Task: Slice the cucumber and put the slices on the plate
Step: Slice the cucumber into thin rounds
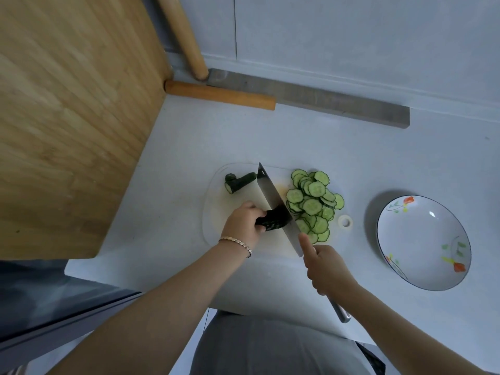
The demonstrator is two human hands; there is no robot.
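On your white plastic cutting board [243, 193], the dark green cucumber stub [273, 221] lies under your left hand [243, 223]; the steel cleaver [273, 196] stands against its right end, the heap of green slices [311, 205] right of the blade. The flowered white ceramic plate [422, 242] sits farther right, off the board.

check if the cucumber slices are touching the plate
Apart. The head view shows the cucumber slices piled on the cutting board, with a strip of counter between them and the plate.
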